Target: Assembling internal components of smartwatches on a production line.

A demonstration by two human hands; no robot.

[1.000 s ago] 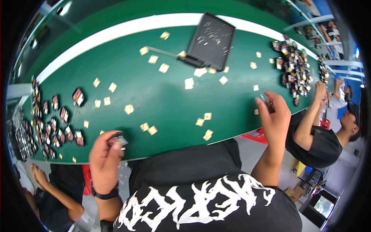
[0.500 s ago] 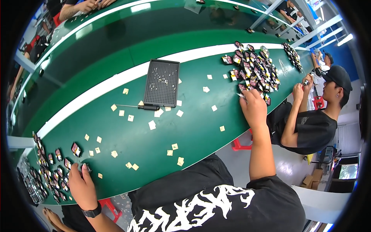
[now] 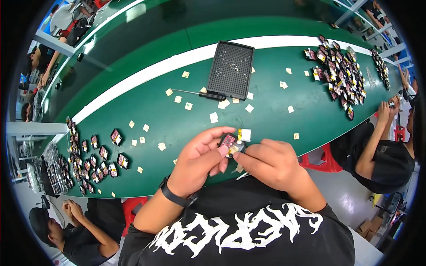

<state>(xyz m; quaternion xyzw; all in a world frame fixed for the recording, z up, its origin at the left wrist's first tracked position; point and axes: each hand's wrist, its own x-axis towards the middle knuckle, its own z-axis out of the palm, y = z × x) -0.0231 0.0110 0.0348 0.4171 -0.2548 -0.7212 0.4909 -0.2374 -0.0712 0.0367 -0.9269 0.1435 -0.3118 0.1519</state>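
Note:
In front of my chest, at the table's near edge, my left hand (image 3: 202, 155) grips a small electronic module (image 3: 229, 141) with a black housing and a reddish circuit board. A silvery pouch battery (image 3: 245, 134) with yellow tape sticks out on its far side. My right hand (image 3: 271, 162) has its fingers pinched together against the module's right side. From under that hand a thin white stick-like tool (image 3: 243, 176) pokes out; its kind cannot be made out. My fingers hide part of the module.
A black perforated tray (image 3: 230, 71) with small bits lies beyond my hands, a screwdriver (image 3: 212, 94) against its near edge. Modules are heaped at right (image 3: 339, 75) and scattered at left (image 3: 102, 166). Small yellowish paper squares (image 3: 214, 117) dot the green table (image 3: 262, 122). Co-workers sit on both sides.
My left hand has come from the left-hand modules and my right from the right-hand heap. Both now meet in the middle at one module. The view has shifted too.

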